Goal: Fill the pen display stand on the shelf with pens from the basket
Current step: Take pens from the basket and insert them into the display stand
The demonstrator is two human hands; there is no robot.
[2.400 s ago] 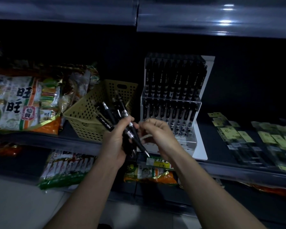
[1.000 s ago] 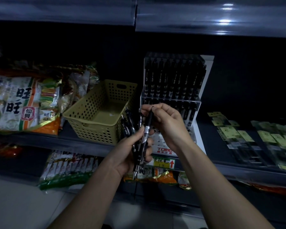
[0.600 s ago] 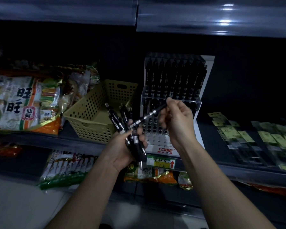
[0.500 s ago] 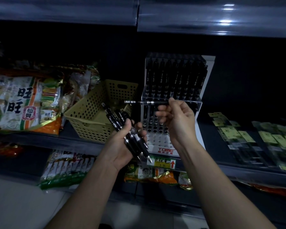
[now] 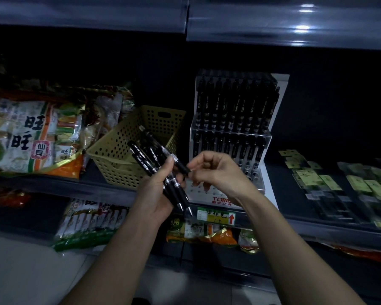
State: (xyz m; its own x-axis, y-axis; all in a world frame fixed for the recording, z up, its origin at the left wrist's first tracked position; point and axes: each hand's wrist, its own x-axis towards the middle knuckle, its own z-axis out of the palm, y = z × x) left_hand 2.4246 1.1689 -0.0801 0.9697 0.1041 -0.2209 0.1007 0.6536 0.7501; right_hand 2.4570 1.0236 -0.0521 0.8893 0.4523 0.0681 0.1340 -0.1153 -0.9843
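While the left hand [image 5: 156, 194] curls its grip tight around a bunch of black pens [image 5: 150, 155], the right hand [image 5: 218, 172] pinches the lower end of one pen [image 5: 180, 167] in that bunch between thumb and fingers. The pen tips point down and to the right. Just behind the bunch sits the yellow basket [image 5: 123, 164] on the shelf [image 5: 295, 172]. Right of the basket stands the pen display stand [image 5: 220, 200], with rows of pens [image 5: 235, 102] standing up in its far part. Big snack bags [image 5: 31, 137] lie on the far left.
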